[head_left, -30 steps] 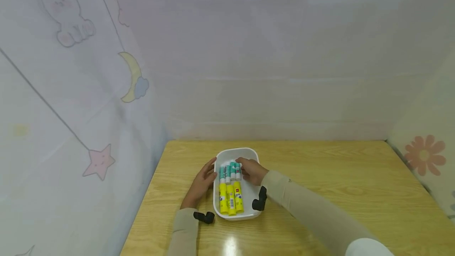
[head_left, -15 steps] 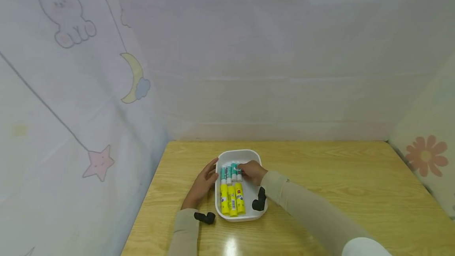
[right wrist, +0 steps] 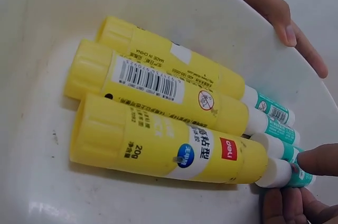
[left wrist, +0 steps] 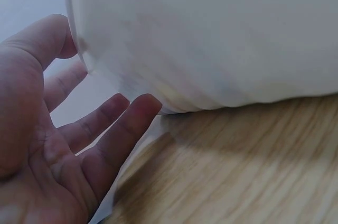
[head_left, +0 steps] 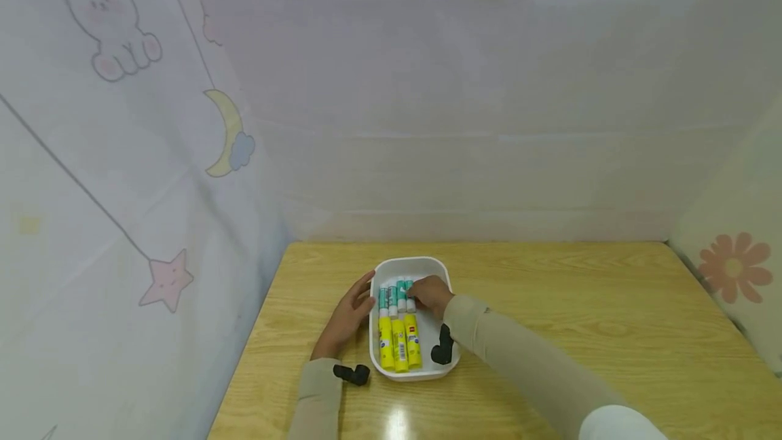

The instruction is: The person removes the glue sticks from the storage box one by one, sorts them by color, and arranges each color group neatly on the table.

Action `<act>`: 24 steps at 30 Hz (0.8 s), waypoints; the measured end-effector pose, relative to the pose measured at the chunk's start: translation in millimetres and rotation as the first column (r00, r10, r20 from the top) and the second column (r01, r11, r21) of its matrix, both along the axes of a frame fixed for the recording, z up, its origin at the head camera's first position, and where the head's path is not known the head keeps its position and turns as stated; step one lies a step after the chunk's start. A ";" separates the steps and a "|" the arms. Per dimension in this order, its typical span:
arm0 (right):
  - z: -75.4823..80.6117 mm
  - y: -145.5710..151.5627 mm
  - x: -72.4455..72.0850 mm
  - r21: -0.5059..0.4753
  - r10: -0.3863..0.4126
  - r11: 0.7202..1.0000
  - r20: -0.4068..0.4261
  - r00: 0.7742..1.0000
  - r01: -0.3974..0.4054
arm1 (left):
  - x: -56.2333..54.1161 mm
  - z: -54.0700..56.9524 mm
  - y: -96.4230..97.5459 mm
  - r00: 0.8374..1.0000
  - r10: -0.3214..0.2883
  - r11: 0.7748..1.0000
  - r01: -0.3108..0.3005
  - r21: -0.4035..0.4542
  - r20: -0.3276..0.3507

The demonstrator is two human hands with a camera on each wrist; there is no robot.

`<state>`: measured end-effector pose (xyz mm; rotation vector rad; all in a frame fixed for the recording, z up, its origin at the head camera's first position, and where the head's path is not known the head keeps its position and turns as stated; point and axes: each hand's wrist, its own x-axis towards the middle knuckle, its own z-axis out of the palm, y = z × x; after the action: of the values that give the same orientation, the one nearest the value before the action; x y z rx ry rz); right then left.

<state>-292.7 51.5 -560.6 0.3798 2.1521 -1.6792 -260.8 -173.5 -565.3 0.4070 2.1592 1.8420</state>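
A white plastic tray (head_left: 411,261) holds glue sticks in two rows. Closer to me lie three yellow glue sticks (head_left: 399,345), and behind them several smaller green-and-white glue sticks (head_left: 392,301). With thumb and fingers, my right hand (head_left: 432,294) pinches the rightmost green-and-white glue stick (right wrist: 274,173), which still lies in the tray. At the tray's left side, my left hand (head_left: 347,318) rests on the outer wall (left wrist: 200,39), its fingers fairly straight and spread. The far ends of the green row are partly hidden by the right thumb in the right wrist view.
The tray stands on a wooden table (head_left: 568,318) whose far edge meets a pale cloth backdrop (head_left: 476,175). A printed side cloth (head_left: 153,189) runs along the left. Black wrist cameras (head_left: 352,375) are strapped to both forearms.
The right fingers have come in from the tray's right side onto the rightmost green-and-white glue stick. In the head view the tray sits slightly further right; the left hand keeps its place against it.
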 end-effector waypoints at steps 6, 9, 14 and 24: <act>1.1 -1.8 -1.8 0.038 -0.018 0.999 -0.010 1.000 0.019 | -0.1 2.7 -0.6 0.999 0.009 1.000 -0.010 -0.023 -0.041; 4.4 -2.3 -1.0 0.043 -0.021 0.999 0.002 1.000 0.021 | -6.9 -9.4 -2.3 0.999 0.013 1.000 -0.014 -0.025 -0.038; 3.6 -3.8 -0.4 0.031 -0.021 0.999 0.013 1.000 0.020 | -13.9 -30.3 -3.2 0.997 0.054 0.998 -0.056 -0.032 -0.048; -0.5 -4.4 -0.6 0.026 -0.023 0.999 0.032 0.999 0.022 | -13.9 -36.0 -2.7 0.995 0.081 0.996 -0.083 -0.031 -0.059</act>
<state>-293.3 47.1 -561.0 0.4374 2.1552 -1.6473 -274.8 -176.1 -601.3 0.3742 2.2743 1.8558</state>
